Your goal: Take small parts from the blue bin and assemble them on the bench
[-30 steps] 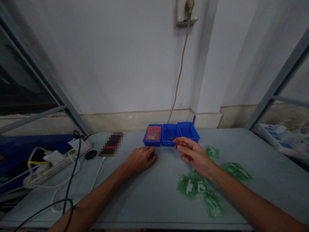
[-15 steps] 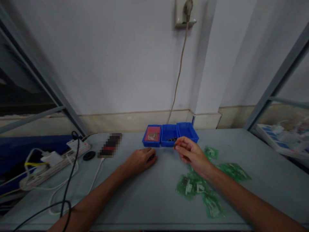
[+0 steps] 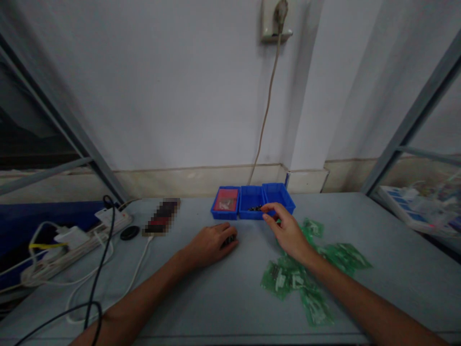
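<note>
My left hand (image 3: 212, 242) rests on the table, its fingers curled around several small dark pieces (image 3: 229, 239) that show between thumb and forefinger; their kind is too small to tell. My right hand (image 3: 286, 230) hovers at the front of the middle blue bin (image 3: 251, 196), thumb and forefinger apart with nothing visible between them. Small black and shiny parts (image 3: 255, 208) lie at the front of that bin. The left blue bin (image 3: 226, 216) contains a red sheet with a clear packet on top. A third blue bin (image 3: 278, 193) stands at the right.
Several green plastic packets (image 3: 317, 307) lie under and around my right forearm. At left are a phone (image 3: 163, 216) on a white cable, a black round disc (image 3: 129, 233), and a power strip (image 3: 75, 252) with black and white cords. A wall (image 3: 180, 96) closes off the back.
My right thumb and forefinger have parted from their pinch, and the dark piece between them is gone. My left hand has shifted slightly to the right.
</note>
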Tool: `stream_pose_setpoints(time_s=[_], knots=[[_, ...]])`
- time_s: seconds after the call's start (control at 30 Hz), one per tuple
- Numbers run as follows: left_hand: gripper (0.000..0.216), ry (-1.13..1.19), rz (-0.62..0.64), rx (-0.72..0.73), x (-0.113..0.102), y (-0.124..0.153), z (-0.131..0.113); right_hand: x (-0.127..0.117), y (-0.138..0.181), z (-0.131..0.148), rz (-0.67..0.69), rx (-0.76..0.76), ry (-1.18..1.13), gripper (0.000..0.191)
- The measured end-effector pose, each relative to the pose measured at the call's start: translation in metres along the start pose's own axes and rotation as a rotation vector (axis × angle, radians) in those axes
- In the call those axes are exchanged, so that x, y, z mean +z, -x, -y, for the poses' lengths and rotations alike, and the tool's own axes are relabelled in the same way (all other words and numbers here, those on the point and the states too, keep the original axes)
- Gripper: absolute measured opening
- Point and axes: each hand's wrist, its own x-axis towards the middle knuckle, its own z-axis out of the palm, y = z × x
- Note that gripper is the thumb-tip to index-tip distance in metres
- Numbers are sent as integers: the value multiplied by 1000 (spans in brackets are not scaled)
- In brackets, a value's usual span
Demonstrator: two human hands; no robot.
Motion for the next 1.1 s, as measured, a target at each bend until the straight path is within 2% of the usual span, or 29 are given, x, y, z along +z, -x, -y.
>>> stream_pose_setpoints(time_s=[0.13, 0.33, 0.43, 0.53, 0.63, 0.73, 1.1], knots=[[20, -19, -24, -30, -1, 1, -1, 2, 1, -11, 55, -100, 156, 31], [18, -27, -25, -30, -2, 0, 0, 4, 4, -11, 105, -121, 223, 45], [19, 19, -15, 2, -2, -1, 0, 3, 5, -1, 116, -126, 234, 36], [18, 93, -15, 34, -4, 0, -2, 3, 7, 7, 250, -225, 255, 19], [14, 160, -9, 64, -8, 1, -4, 3, 10, 13, 434, -332, 318, 18], [15, 184, -13, 69, -11, 2, -5, 4, 14, 17, 563, -362, 356, 20], [5, 84, -81, 19, 3, 0, 6, 10, 22, 22, 671, -354, 366, 44]])
